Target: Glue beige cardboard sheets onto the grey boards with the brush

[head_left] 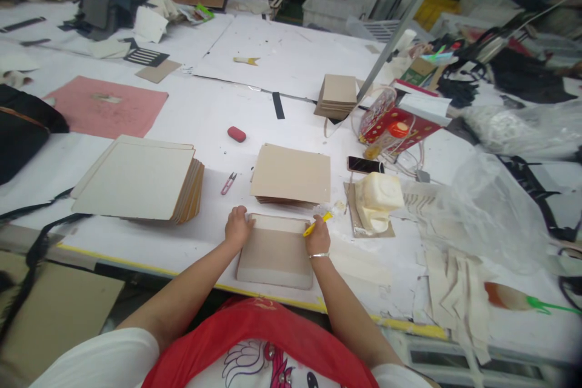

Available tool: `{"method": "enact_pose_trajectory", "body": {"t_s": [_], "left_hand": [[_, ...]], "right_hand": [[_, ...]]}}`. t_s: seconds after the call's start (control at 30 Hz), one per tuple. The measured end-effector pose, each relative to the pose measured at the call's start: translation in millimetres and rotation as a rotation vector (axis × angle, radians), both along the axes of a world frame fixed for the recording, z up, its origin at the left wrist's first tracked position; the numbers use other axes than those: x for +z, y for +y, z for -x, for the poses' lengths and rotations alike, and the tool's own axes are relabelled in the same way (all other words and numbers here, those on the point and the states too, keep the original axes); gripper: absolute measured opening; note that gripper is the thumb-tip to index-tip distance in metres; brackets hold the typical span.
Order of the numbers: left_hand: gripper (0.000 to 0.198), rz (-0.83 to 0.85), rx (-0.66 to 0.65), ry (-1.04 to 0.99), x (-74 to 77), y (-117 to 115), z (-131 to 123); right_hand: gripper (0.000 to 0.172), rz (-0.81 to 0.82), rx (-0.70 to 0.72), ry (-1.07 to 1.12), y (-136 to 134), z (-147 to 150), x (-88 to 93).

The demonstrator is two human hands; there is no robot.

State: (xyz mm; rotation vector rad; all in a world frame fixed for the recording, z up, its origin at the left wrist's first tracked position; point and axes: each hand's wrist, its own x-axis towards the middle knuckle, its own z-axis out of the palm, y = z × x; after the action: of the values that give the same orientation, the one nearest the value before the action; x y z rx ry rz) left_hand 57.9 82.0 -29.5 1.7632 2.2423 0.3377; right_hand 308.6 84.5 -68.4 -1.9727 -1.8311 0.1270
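Holding board (275, 257), lower centre | left hand (238, 228): pinching upper-left corner | right hand (319, 237): closed around yellow tool (309, 231) | keep board flat, steady

Person at white table (204, 109). Left hand (238, 228) at upper left corner of flat panel (275, 260); right hand (319, 239), bracelet (319, 255) on wrist, holds yellow tool (313, 228) at upper right corner. Just beyond panel, stack of beige boards (291, 174); to left, larger stack (136, 179). Small snips (228, 183) between stacks, red case (236, 134) farther back. At right, cream tub (379, 194) on cardboard piece (386, 232), phone (365, 165) just behind.
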Motion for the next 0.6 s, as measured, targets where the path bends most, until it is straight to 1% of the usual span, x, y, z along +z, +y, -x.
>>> {"method": "enact_pose_trajectory", "body": {"t_s": [0.03, 0.1, 0.17, 0.2, 0.23, 0.27, 0.33, 0.47, 0.53, 0.6], "left_hand": [[0.032, -0.063, -0.104, 0.029, 2.7, -3, -3], [0.039, -0.125, -0.388, 0.052, 5.0, -10, -14], [0.043, -0.085, -0.669, 0.049, 2.9, -18, -30], [0.046, -0.042, -0.771, 0.049, 0.9, -21, -37], [0.05, 0.002, -0.832, 0.052, -1.4, -23, -43], [0.053, 0.037, -0.851, 0.06, -3.3, -26, -48], [0.058, 0.07, -0.798, 0.084, -5.4, -29, -47], [0.061, 0.078, -0.589, 0.179, -0.8, -35, -22], [0.06, 0.097, -0.517, 0.236, 3.1, -41, -9], [0.058, 0.106, -0.467, 0.275, 6.4, -48, -1]], "right_hand": [[0.03, -0.03, 0.022, -0.02, -3, -1, 0.4], [0.027, -0.075, 0.131, -0.054, -11, 0, 0.8], [0.026, -0.096, 0.299, -0.074, -19, 8, 0.1], [0.027, -0.101, 0.374, -0.084, -22, 13, -0.8], [0.028, -0.101, 0.429, -0.095, -25, 17, -1.8], [0.028, -0.094, 0.452, -0.111, -27, 19, -2.9], [0.028, -0.065, 0.439, -0.152, -27, 21, -4.9], [0.03, -0.038, 0.441, -0.248, -23, 12, -6.3], [0.03, -0.054, 0.45, -0.278, -22, 8, -6.2], [0.03, -0.071, 0.445, -0.295, -24, 4, -6.2]]}}
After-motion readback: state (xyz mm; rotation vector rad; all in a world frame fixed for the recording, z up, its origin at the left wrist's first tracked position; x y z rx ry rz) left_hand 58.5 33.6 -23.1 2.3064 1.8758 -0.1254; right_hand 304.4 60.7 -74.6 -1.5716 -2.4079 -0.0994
